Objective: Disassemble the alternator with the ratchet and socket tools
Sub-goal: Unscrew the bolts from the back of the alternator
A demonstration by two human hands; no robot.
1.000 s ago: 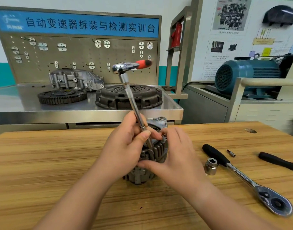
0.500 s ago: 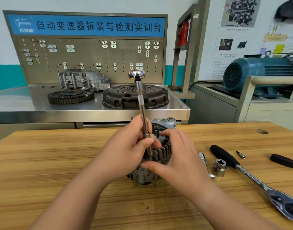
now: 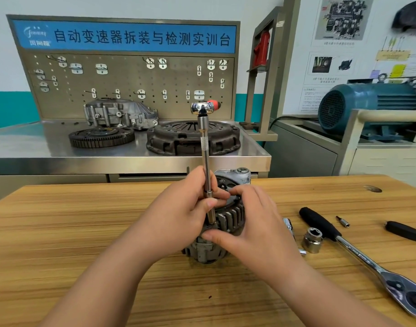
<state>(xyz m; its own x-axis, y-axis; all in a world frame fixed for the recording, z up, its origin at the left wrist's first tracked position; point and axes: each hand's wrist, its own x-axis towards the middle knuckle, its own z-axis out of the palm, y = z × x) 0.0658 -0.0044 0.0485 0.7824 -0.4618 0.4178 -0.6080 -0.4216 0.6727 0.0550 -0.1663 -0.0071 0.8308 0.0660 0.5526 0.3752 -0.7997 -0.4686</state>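
**Centre of frame, nearest.** The left hand [image 3: 178, 218] pinches the slim chromed steel extension bar [image 3: 205, 156] low on its shaft. The right hand [image 3: 254, 227] cups the grey finned metal alternator [image 3: 230, 219], fingers curled over its upper rim and thumb pressed to its side. The alternator stands mid-frame on the pale wooden tabletop [image 3: 84, 232].

The bar's lower end meets the housing; the socket there is hidden. The step probably goes best with the socket seated squarely, the bar in line with the bolt and the housing braced against turning.

**Lower right.** A long black-handled ratchet [image 3: 358, 253] and a loose chromed socket [image 3: 312, 239].

**Above centre.** The bar's small chromed ratchet head [image 3: 201, 108].

**Beyond.** A dark round clutch cover [image 3: 226, 138].
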